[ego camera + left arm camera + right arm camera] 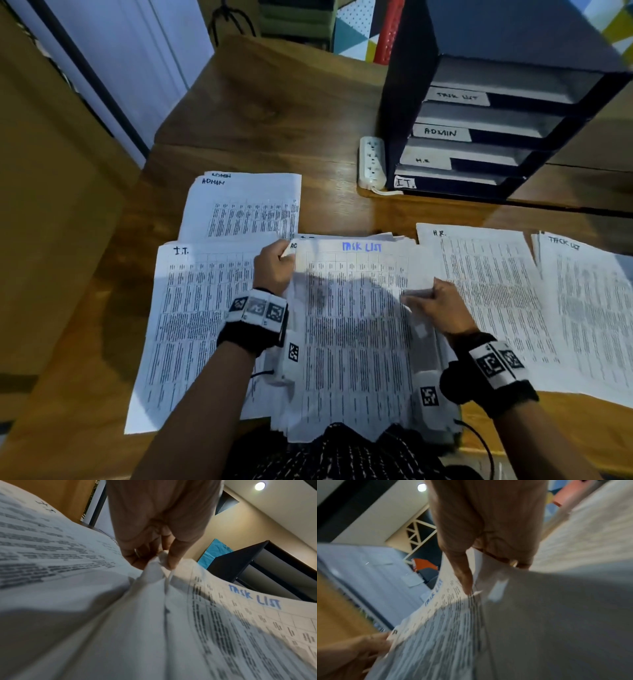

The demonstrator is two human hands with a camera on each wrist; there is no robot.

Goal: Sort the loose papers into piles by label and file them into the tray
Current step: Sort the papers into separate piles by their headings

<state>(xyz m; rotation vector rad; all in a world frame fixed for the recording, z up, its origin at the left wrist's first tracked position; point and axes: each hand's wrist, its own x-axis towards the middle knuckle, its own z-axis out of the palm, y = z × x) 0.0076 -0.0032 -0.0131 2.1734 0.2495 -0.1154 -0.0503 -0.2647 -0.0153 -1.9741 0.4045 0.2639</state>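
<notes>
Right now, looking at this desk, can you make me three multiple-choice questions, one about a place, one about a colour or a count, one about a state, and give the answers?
1. Where does the H.R. pile lie?
A. right of the held sheet
B. left of it
C. in the tray

2. What colour is the held sheet's "TASK LIST" label?
A. red
B. blue
C. green

3. What is the left hand doing?
A. resting flat
B. hanging idle
C. pinching paper

Answers:
A, it lies beyond the right hand.
B, the left wrist view shows blue ink.
C, the fingers bunch paper at the sheet's left edge.
</notes>
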